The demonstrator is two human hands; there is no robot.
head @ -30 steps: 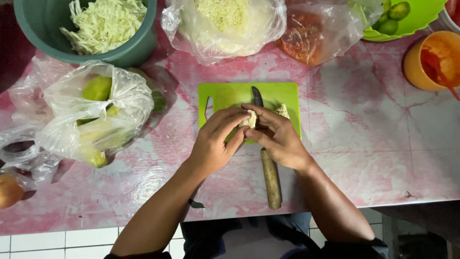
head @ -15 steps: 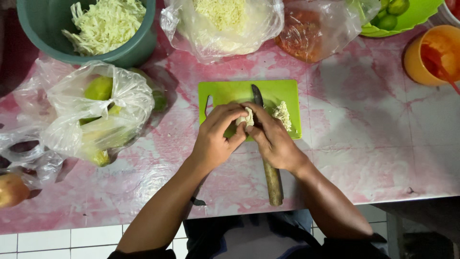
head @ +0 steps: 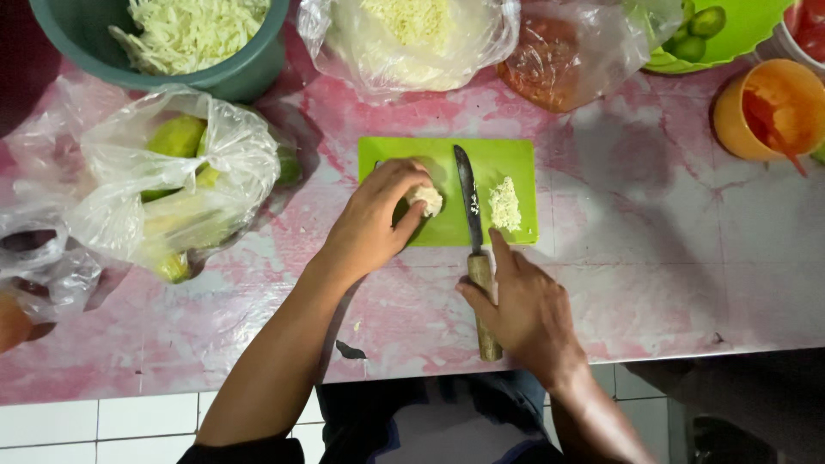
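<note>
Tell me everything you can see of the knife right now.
The knife lies flat, pointing away from the person: a dark, narrow blade with pale shreds stuck to it rests on the green cutting board, and a brown, wooden-looking handle runs off the board's near edge onto the pink counter. The right hand lies over the handle; the left hand is apart from it.

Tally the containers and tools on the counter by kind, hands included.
Bowls and cups: 3 (teal bowl, green bowl, orange cup)
Plastic bags: 4
Cutting board: 1
Knife: 1
Hands: 2 (left hand, right hand)
Total: 11
</note>
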